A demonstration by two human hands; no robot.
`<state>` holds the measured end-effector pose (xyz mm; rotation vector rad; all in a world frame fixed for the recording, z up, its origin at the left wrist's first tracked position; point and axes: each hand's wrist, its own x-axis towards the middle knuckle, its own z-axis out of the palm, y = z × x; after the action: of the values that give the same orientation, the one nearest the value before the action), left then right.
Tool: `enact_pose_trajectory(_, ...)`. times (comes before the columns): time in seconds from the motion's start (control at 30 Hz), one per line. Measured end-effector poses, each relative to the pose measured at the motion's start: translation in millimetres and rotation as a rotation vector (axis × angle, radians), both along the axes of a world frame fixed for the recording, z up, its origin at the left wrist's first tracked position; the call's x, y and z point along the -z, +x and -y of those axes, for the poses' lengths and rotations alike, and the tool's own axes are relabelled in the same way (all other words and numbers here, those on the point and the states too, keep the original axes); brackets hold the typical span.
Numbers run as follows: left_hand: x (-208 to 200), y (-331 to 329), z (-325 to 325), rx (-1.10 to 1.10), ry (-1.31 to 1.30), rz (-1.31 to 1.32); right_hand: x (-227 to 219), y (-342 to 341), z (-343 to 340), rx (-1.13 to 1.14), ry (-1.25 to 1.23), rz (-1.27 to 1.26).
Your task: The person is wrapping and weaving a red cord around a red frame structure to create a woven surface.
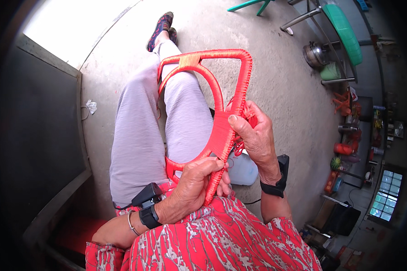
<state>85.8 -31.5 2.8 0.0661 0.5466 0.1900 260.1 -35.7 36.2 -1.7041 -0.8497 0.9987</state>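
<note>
Across my lap rests a square frame [245, 77] wrapped tightly in shiny red cord, with a wrapped ring inside it joined to its sides by flat wound bands. My left hand [192, 183] pinches the near part of its right bar, thumb on top and fingertips below. Further up the same bar, my right hand [260, 135] is closed on the edge, thumb lying on the wrapping. Loops of loose red cord [252, 119] show beside and under the right fingers. Part of the frame's near left side is hidden behind my left hand.
A pale translucent plastic container [244, 169] stands on the floor under the frame. To the left is a dark panel [36, 117]. At the far right are a green-seated metal chair [341, 34], a metal pot [315, 55] and cluttered shelves.
</note>
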Motion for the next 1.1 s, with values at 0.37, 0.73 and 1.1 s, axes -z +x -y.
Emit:
enact_pose_trajectory(0.37,-4.1,-8.5,-1.0,0.037,0.015,-0.056,-6.6,-6.1,0.1,-0.026,-0.015,-0.065)
enact_pose_trajectory(0.73,-12.1,-26.0,-19.6,0.056,0.190,-0.031,-28.1,6.1,16.0,0.058,-0.037,-0.123)
enact_pose_trajectory(1.1,-46.9,-74.3,-62.6,-0.348,0.979,-0.521,-38.1,-29.1,24.8,-0.001,0.162,-0.210)
